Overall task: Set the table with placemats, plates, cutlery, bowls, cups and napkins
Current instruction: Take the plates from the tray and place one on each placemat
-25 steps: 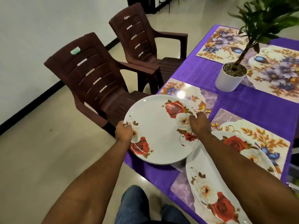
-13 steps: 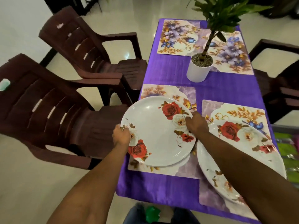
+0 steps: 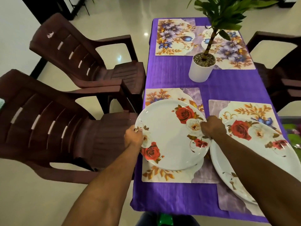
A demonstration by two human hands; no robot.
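Purple tablecloth [image 3: 175,75] carries the near-left placemat [image 3: 164,176] directly beneath both grips. Left hand [image 3: 133,137] and right hand [image 3: 211,128] pinch opposite rims of the rose plate [image 3: 169,139], seemingly just above the mat.

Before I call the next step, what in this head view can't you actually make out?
- Whether the held plate is one plate or a stack: a second rim peeks out below, but the top plate covers it.
- Near right plate: right forearm hides its near part.
- Far right placemat: partly behind the potted plant.
- Fingers of the left hand and right hand: tucked under the rim.
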